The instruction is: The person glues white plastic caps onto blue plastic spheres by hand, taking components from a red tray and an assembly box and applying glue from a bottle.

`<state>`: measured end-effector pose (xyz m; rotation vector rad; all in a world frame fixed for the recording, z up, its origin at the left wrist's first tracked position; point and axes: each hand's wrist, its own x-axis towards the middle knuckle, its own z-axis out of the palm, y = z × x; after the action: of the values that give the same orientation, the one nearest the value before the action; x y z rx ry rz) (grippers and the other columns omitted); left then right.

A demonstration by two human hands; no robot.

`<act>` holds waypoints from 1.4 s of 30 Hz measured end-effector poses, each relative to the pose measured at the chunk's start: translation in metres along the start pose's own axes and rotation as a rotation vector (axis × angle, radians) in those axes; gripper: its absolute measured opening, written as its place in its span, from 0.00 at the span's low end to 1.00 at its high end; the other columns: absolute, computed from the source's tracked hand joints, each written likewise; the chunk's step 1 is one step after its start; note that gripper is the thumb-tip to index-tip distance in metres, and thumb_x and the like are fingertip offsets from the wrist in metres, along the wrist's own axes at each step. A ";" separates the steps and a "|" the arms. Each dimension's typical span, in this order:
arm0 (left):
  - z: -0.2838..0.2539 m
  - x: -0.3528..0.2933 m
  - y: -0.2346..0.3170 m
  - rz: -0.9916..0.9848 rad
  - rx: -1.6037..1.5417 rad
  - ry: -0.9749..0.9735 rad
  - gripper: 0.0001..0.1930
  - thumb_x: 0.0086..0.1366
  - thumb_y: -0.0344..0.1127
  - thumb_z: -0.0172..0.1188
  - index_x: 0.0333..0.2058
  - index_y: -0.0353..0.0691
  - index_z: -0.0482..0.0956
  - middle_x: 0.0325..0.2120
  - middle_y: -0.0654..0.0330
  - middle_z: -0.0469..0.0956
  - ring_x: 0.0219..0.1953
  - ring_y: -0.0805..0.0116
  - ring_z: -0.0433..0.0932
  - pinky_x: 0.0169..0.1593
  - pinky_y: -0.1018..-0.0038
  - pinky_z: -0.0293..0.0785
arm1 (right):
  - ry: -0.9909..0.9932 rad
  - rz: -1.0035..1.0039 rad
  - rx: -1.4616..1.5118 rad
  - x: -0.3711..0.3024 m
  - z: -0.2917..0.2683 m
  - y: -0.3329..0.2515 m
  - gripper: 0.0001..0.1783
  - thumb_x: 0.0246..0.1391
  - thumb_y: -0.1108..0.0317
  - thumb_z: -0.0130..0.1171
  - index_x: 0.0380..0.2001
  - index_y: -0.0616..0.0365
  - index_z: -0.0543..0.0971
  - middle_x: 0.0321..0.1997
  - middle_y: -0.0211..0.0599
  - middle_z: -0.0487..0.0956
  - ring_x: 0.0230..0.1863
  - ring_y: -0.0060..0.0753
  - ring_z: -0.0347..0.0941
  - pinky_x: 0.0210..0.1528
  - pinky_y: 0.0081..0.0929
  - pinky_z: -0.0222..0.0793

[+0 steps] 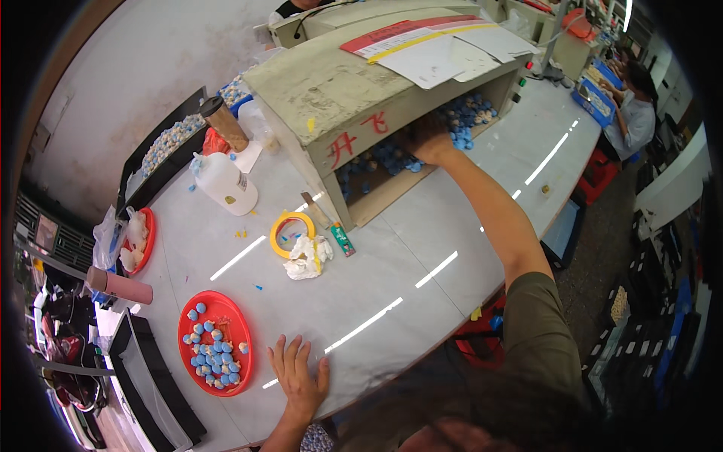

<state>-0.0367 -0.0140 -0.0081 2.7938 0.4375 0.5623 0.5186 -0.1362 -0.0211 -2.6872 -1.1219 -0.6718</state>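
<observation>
My right arm reaches across the table, and my right hand (pixel 431 143) is inside the open front of a worn beige box-shaped cabinet (pixel 324 87). Small blue pieces (pixel 468 114) lie heaped around it in there. Its fingers are in shadow and mostly hidden, so I cannot see if they hold anything. My left hand (pixel 298 377) rests flat on the grey table (pixel 354 301) with fingers spread and nothing in it. Beside it, to the left, is a red round plate (pixel 217 303) with several small blue-and-cream balls (pixel 215 354).
Mid-table lie yellow tape (pixel 275 220), crumpled tissue (pixel 303 260) and a small green packet (pixel 342 239). A white bottle (pixel 226 184), brown-lidded tumbler (pixel 224 124) and pink flask (pixel 120 286) stand left. Black trays (pixel 143 377) line that edge. A person (pixel 636 113) sits far right.
</observation>
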 end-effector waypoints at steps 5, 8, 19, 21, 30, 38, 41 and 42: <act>0.005 -0.001 -0.006 0.011 0.016 -0.019 0.21 0.59 0.38 0.61 0.49 0.34 0.72 0.53 0.48 0.71 0.63 0.40 0.60 0.66 0.39 0.44 | 0.473 -0.158 0.097 0.051 0.046 -0.003 0.29 0.56 0.43 0.49 0.54 0.49 0.74 0.58 0.41 0.74 0.59 0.46 0.68 0.61 0.46 0.61; 0.001 -0.004 -0.006 -0.006 0.031 -0.030 0.21 0.59 0.38 0.61 0.50 0.35 0.72 0.53 0.48 0.71 0.64 0.41 0.60 0.66 0.39 0.43 | 0.394 -0.190 0.135 0.059 0.050 -0.025 0.29 0.56 0.43 0.49 0.54 0.49 0.75 0.58 0.41 0.73 0.59 0.46 0.67 0.61 0.47 0.61; 0.005 -0.003 -0.007 0.021 0.030 0.020 0.20 0.58 0.34 0.60 0.49 0.34 0.72 0.52 0.48 0.72 0.63 0.41 0.61 0.66 0.38 0.43 | 0.204 -0.283 0.215 0.036 -0.022 -0.091 0.28 0.56 0.42 0.49 0.52 0.49 0.75 0.58 0.41 0.73 0.60 0.48 0.66 0.62 0.48 0.60; 0.008 -0.003 -0.008 0.018 0.036 0.061 0.21 0.57 0.33 0.60 0.49 0.34 0.72 0.51 0.48 0.73 0.61 0.40 0.63 0.66 0.38 0.44 | 0.164 -0.302 0.232 0.040 -0.032 -0.099 0.28 0.56 0.42 0.50 0.52 0.49 0.75 0.59 0.41 0.73 0.60 0.48 0.66 0.62 0.48 0.60; 0.001 -0.002 -0.007 0.027 0.024 0.065 0.21 0.57 0.31 0.59 0.49 0.32 0.71 0.51 0.48 0.73 0.61 0.40 0.64 0.66 0.38 0.44 | 0.059 -0.500 0.261 -0.045 -0.057 -0.102 0.29 0.55 0.42 0.52 0.55 0.43 0.75 0.60 0.41 0.72 0.62 0.51 0.64 0.64 0.49 0.57; 0.009 -0.004 -0.010 -0.031 0.017 0.077 0.20 0.57 0.32 0.60 0.49 0.34 0.72 0.50 0.50 0.73 0.61 0.42 0.64 0.66 0.37 0.44 | 0.127 -0.301 0.380 0.049 -0.003 -0.071 0.29 0.51 0.42 0.57 0.51 0.47 0.77 0.57 0.42 0.74 0.60 0.48 0.66 0.63 0.43 0.58; 0.006 -0.005 -0.013 -0.042 0.004 0.096 0.21 0.57 0.34 0.61 0.49 0.36 0.72 0.51 0.52 0.73 0.61 0.43 0.64 0.66 0.36 0.44 | 0.137 -0.172 0.364 0.035 -0.017 -0.068 0.33 0.49 0.42 0.61 0.52 0.52 0.76 0.54 0.47 0.74 0.58 0.50 0.67 0.62 0.43 0.59; 0.004 -0.007 -0.015 -0.036 0.006 0.107 0.21 0.57 0.34 0.61 0.49 0.35 0.72 0.50 0.51 0.73 0.61 0.42 0.64 0.66 0.36 0.44 | -0.074 -0.103 0.352 0.019 -0.046 -0.077 0.37 0.48 0.42 0.62 0.54 0.56 0.74 0.55 0.51 0.73 0.59 0.50 0.66 0.62 0.43 0.59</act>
<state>-0.0449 -0.0036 -0.0192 2.7649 0.5117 0.7053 0.4603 -0.0831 0.0262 -2.3859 -1.2689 -0.3497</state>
